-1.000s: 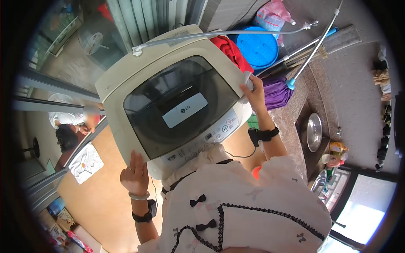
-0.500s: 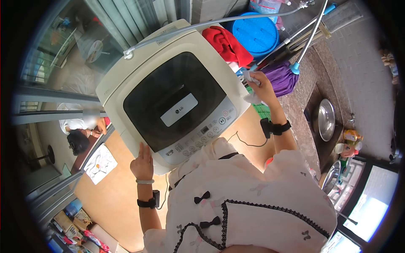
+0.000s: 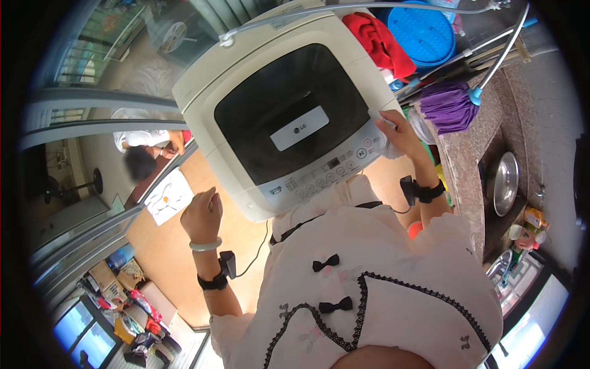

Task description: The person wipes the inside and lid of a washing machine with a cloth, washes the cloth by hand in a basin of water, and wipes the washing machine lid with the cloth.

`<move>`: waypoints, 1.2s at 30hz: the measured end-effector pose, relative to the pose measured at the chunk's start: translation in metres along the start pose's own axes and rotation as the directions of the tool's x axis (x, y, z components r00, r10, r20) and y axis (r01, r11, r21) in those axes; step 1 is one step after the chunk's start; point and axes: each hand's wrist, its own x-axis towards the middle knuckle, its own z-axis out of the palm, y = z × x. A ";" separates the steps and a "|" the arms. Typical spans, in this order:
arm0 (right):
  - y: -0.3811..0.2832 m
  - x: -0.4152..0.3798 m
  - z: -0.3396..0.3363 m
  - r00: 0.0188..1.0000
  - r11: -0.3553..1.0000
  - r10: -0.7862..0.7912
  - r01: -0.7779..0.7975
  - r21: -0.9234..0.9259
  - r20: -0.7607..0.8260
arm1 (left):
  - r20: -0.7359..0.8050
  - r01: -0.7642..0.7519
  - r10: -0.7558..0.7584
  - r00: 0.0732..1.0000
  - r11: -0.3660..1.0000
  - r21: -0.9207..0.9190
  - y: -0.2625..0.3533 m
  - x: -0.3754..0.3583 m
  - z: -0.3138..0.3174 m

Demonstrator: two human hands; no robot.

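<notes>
A cream LG top-loading washing machine [image 3: 203,117] stands before me with its dark lid [image 3: 246,123] down. My right hand [image 3: 401,134] lies at the right end of its control panel [image 3: 319,175], fingers bent over a white cloth [image 3: 386,147] pressed to the surface. Most of that cloth is hidden beneath the hand. Off the machine's front left corner, my left hand [image 3: 201,216] hangs in the air with its fingers curled in and nothing visible in them.
Beyond the machine are a red cloth [image 3: 378,46], a blue lid [image 3: 421,34] and a purple mop head [image 3: 448,107]. A grey hose [image 3: 344,7] crosses above. Right is a counter with a metal basin [image 3: 506,184]. Behind glass at left sits another person [image 3: 144,141].
My right hand has come from beyond the machine's right side onto its panel edge with the white cloth. My left hand has left the front left edge and curled. The view has shifted.
</notes>
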 end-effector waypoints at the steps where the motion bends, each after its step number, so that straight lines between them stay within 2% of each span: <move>1: -0.006 0.001 0.003 0.998 0.991 -0.061 0.058 -0.125 -0.023 | -0.025 0.008 -0.008 1.000 0.999 -0.031 0.002 0.004 0.005; 2: -0.010 0.003 0.006 0.991 0.961 -0.128 0.114 -0.252 -0.040 | -0.097 0.000 -0.011 0.995 0.993 -0.119 0.008 0.010 0.012; 3: -0.010 0.005 0.010 0.991 0.961 -0.127 0.115 -0.251 -0.034 | -0.149 -0.009 -0.030 0.988 0.968 -0.252 0.013 0.017 0.020; 4: -0.012 0.008 0.015 0.982 0.934 -0.177 0.150 -0.325 -0.057 | -0.190 -0.006 -0.069 0.979 0.929 -0.371 0.021 0.023 0.031; 5: -0.015 0.009 0.017 0.970 0.897 -0.232 0.182 -0.402 -0.079 | -0.141 0.052 -0.133 0.981 0.880 -0.472 0.027 0.028 0.042; 7: -0.009 0.009 0.019 0.970 0.867 -0.231 0.169 -0.468 -0.076 | -0.048 0.074 -0.119 0.992 0.838 -0.541 0.040 0.035 0.062; 8: -0.007 0.011 0.020 0.971 0.839 -0.228 0.156 -0.520 -0.075 | -0.051 0.074 -0.122 0.991 0.830 -0.552 0.045 0.032 0.074; 10: -0.008 0.011 0.025 0.962 0.802 -0.262 0.169 -0.573 -0.084 | -0.114 -0.035 -0.042 0.993 0.803 -0.595 0.053 0.026 0.095; 13: -0.016 0.004 0.039 0.954 0.765 -0.288 0.178 -0.618 -0.081 | -0.071 0.003 -0.056 0.996 0.803 -0.596 0.057 0.013 0.100; 14: -0.020 0.000 0.043 0.958 0.774 -0.278 0.179 -0.607 -0.073 | -0.122 -0.107 0.052 0.991 0.853 -0.511 0.052 0.009 0.108; 15: -0.024 -0.002 0.044 0.960 0.779 -0.270 0.178 -0.601 -0.066 | -0.123 -0.109 0.051 0.991 0.842 -0.529 0.049 0.003 0.113; 17: -0.021 0.001 0.040 0.970 0.787 -0.236 0.154 -0.597 -0.062 | -0.122 -0.205 0.167 0.978 0.869 -0.450 0.058 -0.006 0.114; 19: -0.009 0.004 0.033 0.980 0.807 -0.186 0.110 -0.580 -0.074 | -0.105 -0.175 0.142 0.984 0.861 -0.478 0.068 -0.010 0.111; 20: -0.007 0.006 0.031 0.969 0.825 -0.217 0.119 -0.553 -0.115 | -0.125 -0.170 0.125 0.984 0.864 -0.474 0.071 -0.011 0.111; 23: -0.010 0.020 0.028 0.971 0.764 -0.199 0.071 -0.642 -0.129 | -0.174 -0.165 0.090 0.981 0.861 -0.481 0.071 -0.008 0.115; 24: -0.012 0.022 0.030 0.960 0.742 -0.264 0.142 -0.655 -0.090 | -0.143 -0.119 0.052 0.988 0.853 -0.508 0.070 -0.009 0.117; 25: -0.018 0.019 0.037 0.963 0.739 -0.256 0.140 -0.659 -0.082 | -0.110 -0.072 0.015 0.994 0.844 -0.531 0.069 -0.010 0.117; 27: -0.029 0.011 0.052 0.960 0.634 -0.264 0.248 -0.732 0.097 | -0.078 -0.023 -0.023 0.997 0.839 -0.544 0.067 -0.008 0.118; 29: -0.032 0.013 0.049 0.959 0.631 -0.259 0.258 -0.732 0.115 | -0.049 0.019 -0.056 0.997 0.829 -0.559 0.066 -0.005 0.117; 31: -0.024 0.032 0.040 0.961 0.659 -0.276 0.183 -0.729 -0.008 | -0.024 0.039 -0.064 0.998 0.826 -0.562 0.066 -0.003 0.116; 33: -0.019 0.035 0.039 0.947 0.640 -0.321 0.214 -0.738 -0.004 | -0.021 0.072 -0.101 0.995 0.826 -0.559 0.061 0.004 0.118; 36: -0.030 0.019 0.049 0.933 0.570 -0.322 0.326 -0.755 0.160 | -0.006 0.116 -0.144 0.990 0.821 -0.559 0.053 0.010 0.121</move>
